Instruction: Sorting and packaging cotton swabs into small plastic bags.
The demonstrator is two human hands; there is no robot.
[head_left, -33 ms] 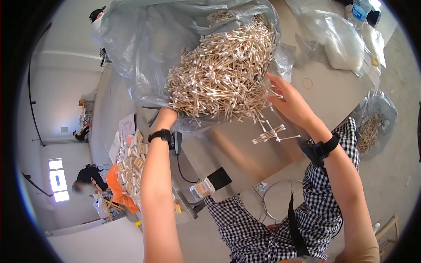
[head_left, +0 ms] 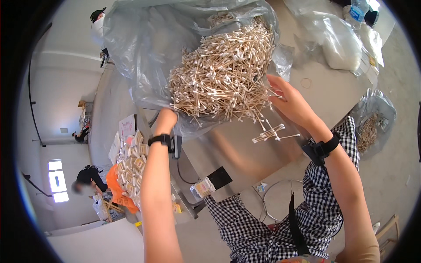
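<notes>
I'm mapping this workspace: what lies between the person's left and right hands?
In the head view, the near part of the cotton swab heap, in its open plastic bag, lies between the left hand and the right hand.

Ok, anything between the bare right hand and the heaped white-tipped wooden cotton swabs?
Nothing visible: the bare right hand sits at the right edge of the heaped white-tipped wooden cotton swabs, some ends reaching into its open grasp.

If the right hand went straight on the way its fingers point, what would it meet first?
The right hand would likely meet the right edge of the pile of cotton swabs in the plastic bag first; the gap's depth is unclear from this view.
</notes>
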